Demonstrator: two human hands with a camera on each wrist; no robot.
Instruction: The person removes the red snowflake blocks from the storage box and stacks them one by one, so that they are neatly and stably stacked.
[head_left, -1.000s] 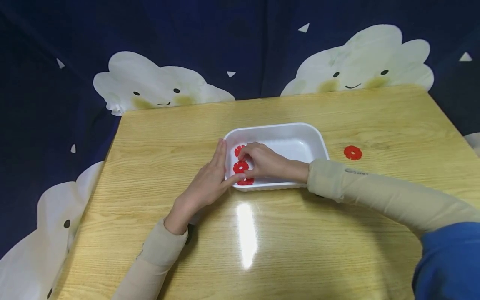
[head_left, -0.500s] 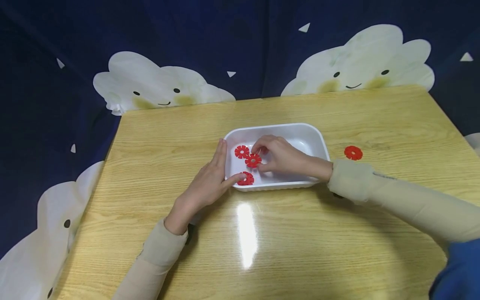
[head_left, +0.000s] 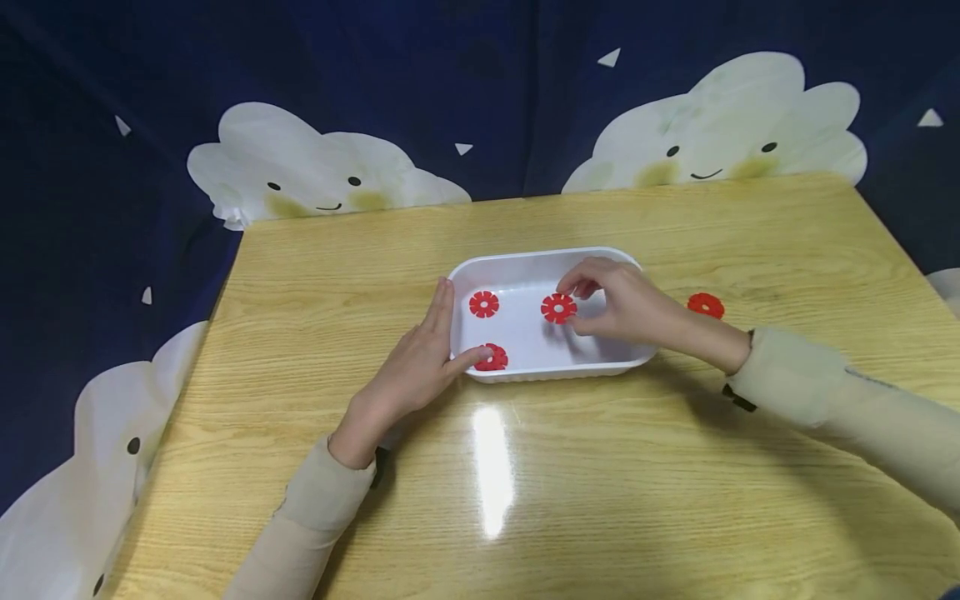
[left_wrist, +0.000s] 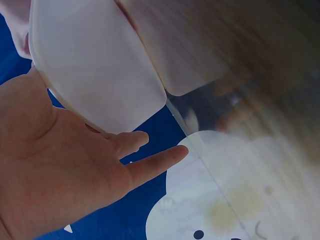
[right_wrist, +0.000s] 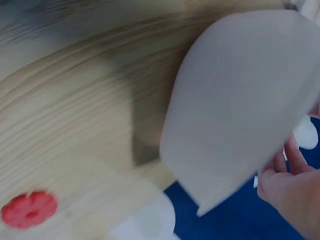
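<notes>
A white plastic tray (head_left: 517, 375) stands on the wooden table. My left hand (head_left: 412, 367) lies along its left end with fingers straight, the thumb reaching over the near rim by a red notched disc (head_left: 495, 361). Another red notched disc (head_left: 483, 304) lies flat at the tray's far left. Over the tray's right half, my right hand (head_left: 626, 304) pinches a third red notched disc (head_left: 555, 309) between thumb and fingers. In the right wrist view the tray's wall (right_wrist: 240, 90) hides the held disc, and part of my right hand (right_wrist: 292, 185) shows.
One more red disc (head_left: 706, 305) lies on the table (head_left: 780, 250) to the right of the tray, just beyond my right wrist. A dark blue curtain (head_left: 517, 100) printed with white clouds hangs behind the table's far edge.
My right hand has lifted a red disc from the left group and carried it rightward across the tray. The left hand has stayed at the tray's left end.
</notes>
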